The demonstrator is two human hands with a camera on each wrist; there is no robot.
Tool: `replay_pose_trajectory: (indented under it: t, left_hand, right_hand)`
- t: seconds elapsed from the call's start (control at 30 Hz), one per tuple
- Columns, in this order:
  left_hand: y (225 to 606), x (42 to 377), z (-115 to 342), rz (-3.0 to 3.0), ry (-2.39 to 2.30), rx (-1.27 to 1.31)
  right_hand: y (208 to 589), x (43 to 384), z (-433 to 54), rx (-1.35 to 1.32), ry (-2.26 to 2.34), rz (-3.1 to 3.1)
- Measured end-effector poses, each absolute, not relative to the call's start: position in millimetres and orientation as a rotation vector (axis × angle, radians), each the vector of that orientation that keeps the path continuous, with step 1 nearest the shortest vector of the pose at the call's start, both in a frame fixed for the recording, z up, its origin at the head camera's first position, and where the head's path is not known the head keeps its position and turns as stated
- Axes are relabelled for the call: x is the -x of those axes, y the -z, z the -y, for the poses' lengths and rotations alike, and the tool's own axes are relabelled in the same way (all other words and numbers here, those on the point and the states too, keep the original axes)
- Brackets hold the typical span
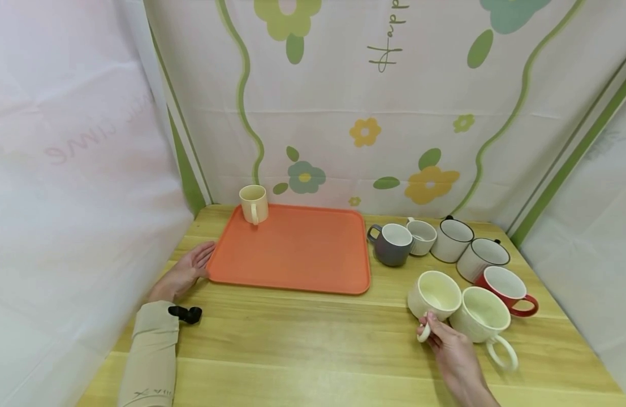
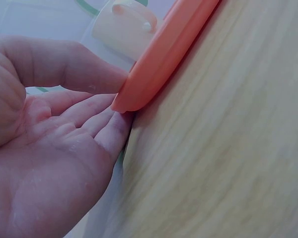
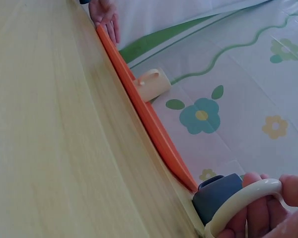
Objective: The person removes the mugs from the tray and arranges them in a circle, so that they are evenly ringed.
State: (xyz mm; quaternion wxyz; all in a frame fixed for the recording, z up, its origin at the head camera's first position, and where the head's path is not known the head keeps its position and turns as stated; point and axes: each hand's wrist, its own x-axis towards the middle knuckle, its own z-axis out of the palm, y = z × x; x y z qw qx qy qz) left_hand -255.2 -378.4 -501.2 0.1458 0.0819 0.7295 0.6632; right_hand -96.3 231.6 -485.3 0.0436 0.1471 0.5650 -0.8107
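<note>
A pale yellow mug (image 1: 435,294) stands at the front of a group of mugs on the right, and my right hand (image 1: 454,353) grips its handle (image 3: 248,201). In the right wrist view the fingers pass through the handle loop and the thumb is on top. My left hand (image 1: 188,268) lies palm up at the left front corner of an orange tray (image 1: 297,249). Its thumb (image 2: 74,69) touches the tray's rim in the left wrist view, the other fingers stretched out beside the edge. A cream mug (image 1: 254,206) stands upright on the tray's back left corner.
Close beside the gripped mug is another pale yellow mug (image 1: 479,314), with a red mug (image 1: 506,288) behind it. Further back stand a dark grey mug (image 1: 392,246), a small white cup (image 1: 422,238) and two black-rimmed white mugs (image 1: 452,242). Printed curtains (image 1: 333,102) enclose the wooden table (image 1: 292,350).
</note>
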Motion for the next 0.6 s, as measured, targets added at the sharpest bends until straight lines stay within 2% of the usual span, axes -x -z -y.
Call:
replay_pose_trajectory:
  t: [0.23, 0.6]
  left_hand:
    - [501.9, 255.7, 378.7, -2.105, -1.901, -0.247]
    - [501.6, 255.4, 378.7, -2.11, -1.896, -0.243]
  right_hand:
    - [488.0, 95.6, -230.7, -0.452, 2.505, -1.706]
    - [486.3, 100.1, -224.1, -0.632, 2.389, -1.825]
